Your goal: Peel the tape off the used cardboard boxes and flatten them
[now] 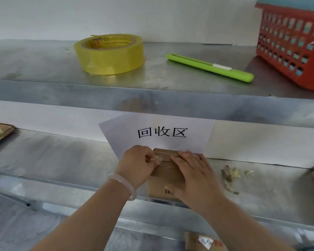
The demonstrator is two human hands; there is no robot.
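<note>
Both hands meet on the box [165, 177] at the shelf's [76, 160] front edge. Left hand [134, 161] pinches what seems a lifted tape [156, 158] end at its far-left corner; right hand [194, 175] presses flat.

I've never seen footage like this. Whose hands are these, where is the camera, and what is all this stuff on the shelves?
No machine here: these are a person's bare hands, filmed by one camera worn on the head. The left hand pinches a strip of clear tape on a small brown cardboard box; the right hand lies flat on that box, on the lower metal shelf. Crumpled tape scraps lie nearby. The upper metal shelf holds a yellow roll of tape, a green plastic utility knife and a red plastic lattice basket.
</note>
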